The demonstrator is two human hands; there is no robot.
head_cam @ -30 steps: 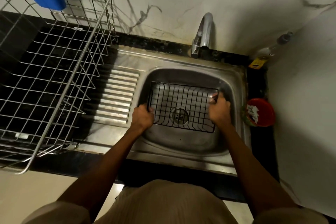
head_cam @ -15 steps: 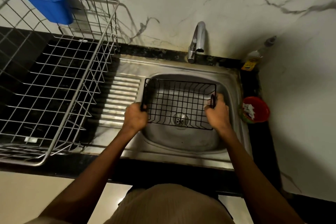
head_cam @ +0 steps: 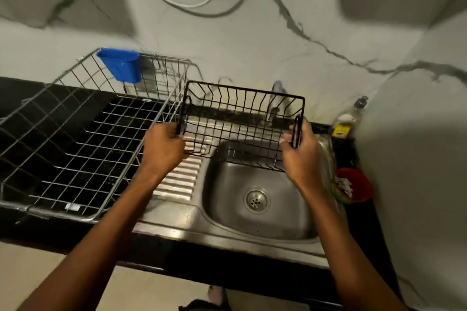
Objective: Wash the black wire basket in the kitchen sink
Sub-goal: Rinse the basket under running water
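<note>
Black counter (head_cam: 30,230) is running along the marble wall (head_cam: 278,40), carrying a big silver dish rack (head_cam: 75,149) on the left with a blue cup (head_cam: 120,65) hanging on its far rim. Steel sink (head_cam: 262,240) is sitting right of the rack, ribbed drainboard (head_cam: 177,182) between them, drain (head_cam: 255,200) showing in the basin floor. Black wire basket (head_cam: 240,121) is hanging in the air over the far part of the basin, clear of it, tilted with its open side toward the camera. Left hand (head_cam: 163,150) is curling round the basket's left end wires; right hand (head_cam: 302,156) is gripping the right handle loop, fingers wrapped. Tap (head_cam: 275,98) is showing through the basket's wires. Red bowl (head_cam: 353,185) and a soap bottle (head_cam: 347,121) are sitting on the right of the sink.
</note>
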